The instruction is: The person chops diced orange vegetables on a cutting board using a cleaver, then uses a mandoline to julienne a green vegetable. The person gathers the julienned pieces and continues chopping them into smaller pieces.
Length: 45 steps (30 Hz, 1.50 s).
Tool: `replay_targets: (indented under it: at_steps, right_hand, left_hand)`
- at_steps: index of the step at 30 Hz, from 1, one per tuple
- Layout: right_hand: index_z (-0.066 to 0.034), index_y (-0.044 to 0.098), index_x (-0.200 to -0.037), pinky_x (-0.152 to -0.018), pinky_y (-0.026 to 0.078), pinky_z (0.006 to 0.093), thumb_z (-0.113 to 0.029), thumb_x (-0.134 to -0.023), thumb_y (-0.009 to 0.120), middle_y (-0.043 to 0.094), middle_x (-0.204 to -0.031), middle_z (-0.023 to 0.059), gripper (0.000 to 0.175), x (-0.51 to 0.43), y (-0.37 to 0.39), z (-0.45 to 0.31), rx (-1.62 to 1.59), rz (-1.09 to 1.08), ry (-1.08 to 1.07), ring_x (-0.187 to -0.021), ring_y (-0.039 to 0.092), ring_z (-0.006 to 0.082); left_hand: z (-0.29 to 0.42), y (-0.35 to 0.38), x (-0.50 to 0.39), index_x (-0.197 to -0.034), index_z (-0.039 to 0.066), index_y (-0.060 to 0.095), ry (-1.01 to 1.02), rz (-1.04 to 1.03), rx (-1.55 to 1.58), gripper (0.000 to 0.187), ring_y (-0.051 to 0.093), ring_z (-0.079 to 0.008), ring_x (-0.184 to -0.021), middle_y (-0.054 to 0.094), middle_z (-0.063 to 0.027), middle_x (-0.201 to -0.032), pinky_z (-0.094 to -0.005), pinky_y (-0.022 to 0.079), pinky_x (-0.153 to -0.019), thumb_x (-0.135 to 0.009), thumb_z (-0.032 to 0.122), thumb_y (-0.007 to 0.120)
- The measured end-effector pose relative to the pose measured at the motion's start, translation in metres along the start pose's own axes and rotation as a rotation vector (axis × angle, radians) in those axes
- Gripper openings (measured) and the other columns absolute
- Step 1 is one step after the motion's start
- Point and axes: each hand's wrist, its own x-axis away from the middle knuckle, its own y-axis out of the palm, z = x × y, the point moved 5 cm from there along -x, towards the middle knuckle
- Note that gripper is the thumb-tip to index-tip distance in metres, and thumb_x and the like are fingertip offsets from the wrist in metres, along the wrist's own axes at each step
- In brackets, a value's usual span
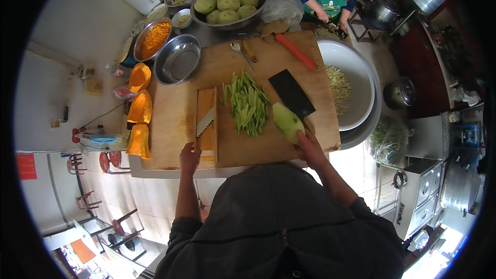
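My left hand (190, 159) grips the near end of a wooden mandoline slicer (206, 124), which lies flat on a large wooden cutting board (174, 124). A toothed metal blade (205, 123) runs slantwise across the slicer. In my right hand (310, 149) is a pale green piece of peeled gourd or squash (287, 123), held by its near end. Between the slicer and that piece lies a heap of green vegetable strips (248, 104). Just beyond the gourd piece rests a dark-bladed cleaver (291, 92), its handle partly hidden behind the gourd.
Farther back on the board are a spoon (242, 56), a yellow-handled tool (250, 51) and a carrot (296, 51). Three pumpkin pieces (138, 112) line the left edge, near a steel bowl (178, 60). A white basin (360, 97) stands right; a person (329, 0) works beyond.
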Motion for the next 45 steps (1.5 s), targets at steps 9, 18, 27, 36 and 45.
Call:
replay_targets:
  at_steps: [9,18,27,36,45]
  right_hand:
    - [-0.0108,0.054,-0.111,-0.038,0.024,0.0213,-0.048,-0.105,0.057,0.056,-0.075,0.0036,0.038,0.008,0.020,0.044,-0.020,0.195,0.050,-0.043,0.035,0.0048]
    - [-0.0086,0.057,-0.104,-0.038,0.027,0.0231,-0.043,-0.101,0.067,0.056,-0.073,0.0021,0.036,0.013,0.033,0.083,0.046,0.449,0.045,-0.044,0.039,0.0064]
    - [-0.0108,0.053,-0.105,-0.038,0.028,0.0226,-0.046,-0.102,0.063,0.052,-0.068,0.0001,0.037,0.016,0.042,0.087,0.091,0.518,0.005,-0.045,0.039,0.0056]
    - [-0.0128,0.053,-0.105,-0.040,0.020,0.0226,-0.044,-0.109,0.051,0.041,-0.066,-0.0047,0.031,0.025,0.072,0.033,-0.116,0.227,0.022,-0.045,0.028,0.0044]
    - [-0.0083,0.046,-0.147,-0.051,0.044,0.0301,-0.035,-0.107,0.055,0.059,-0.075,0.0056,0.050,0.008,0.143,-0.015,0.696,0.197,-0.301,-0.056,0.055,0.0158]
  left_hand:
    - [-0.053,0.001,-0.015,-0.110,-0.003,0.068,-0.181,-0.049,0.554,0.028,0.065,-0.0142,-0.074,0.069,-0.0072,-0.084,-0.0316,0.053,-0.069,-0.097,0.022,0.064]
    - [-0.039,-0.008,-0.026,-0.091,-0.001,0.064,-0.005,-0.146,0.240,0.030,0.067,-0.0243,-0.072,0.068,-0.0134,-0.079,-0.0373,0.052,-0.067,-0.086,0.028,0.070]
    - [-0.022,-0.003,-0.028,-0.122,0.003,0.064,-0.195,-0.451,0.927,0.040,0.069,-0.0316,-0.091,0.072,-0.0180,-0.102,-0.0370,0.055,-0.081,-0.091,0.027,0.060]
    - [0.012,0.030,0.024,-0.149,0.006,0.048,-0.590,-0.844,1.872,0.071,0.051,-0.0449,-0.135,0.052,-0.0239,-0.148,-0.0708,0.038,-0.108,-0.098,0.056,0.050]
    - [0.085,0.050,0.046,-0.161,0.009,0.029,-0.576,-1.202,2.018,0.095,0.040,-0.0491,-0.142,0.041,-0.0255,-0.156,-0.0667,0.029,-0.118,-0.096,0.079,0.037]
